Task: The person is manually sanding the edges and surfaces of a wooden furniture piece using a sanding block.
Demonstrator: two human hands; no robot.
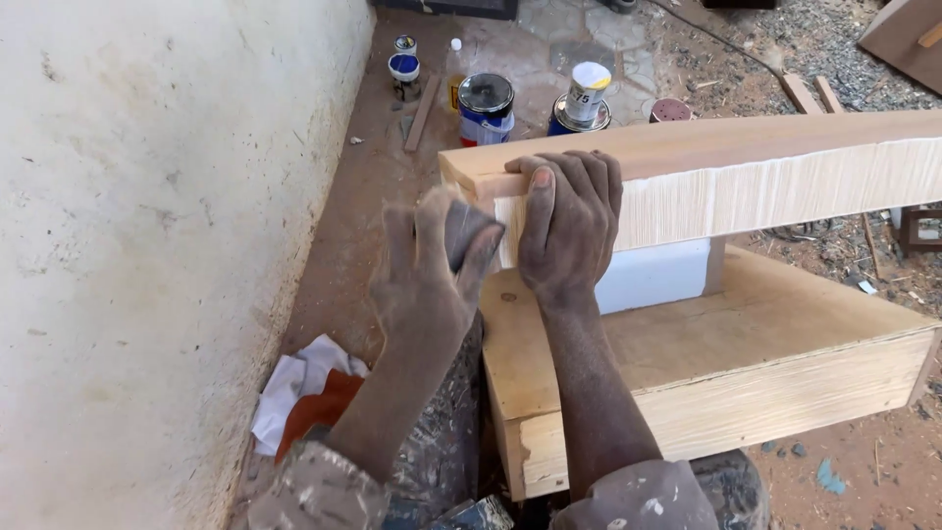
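Our right hand [569, 221] gripped the end of the long pale wooden plank [746, 177]; our left hand [432, 270] pinched a grey sanding pad [469, 236] against its end, above the plywood box [706, 363].

Round paint tins are seen on the floor up top: a blue-and-white-labelled tin [486, 108], a smaller white-labelled can [588, 92], and a little blue pot [403, 68].

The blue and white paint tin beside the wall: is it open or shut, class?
Shut. The blue and white paint tin stands upright on the ground with its dark round lid seated flat across the top, and no paint shows inside.
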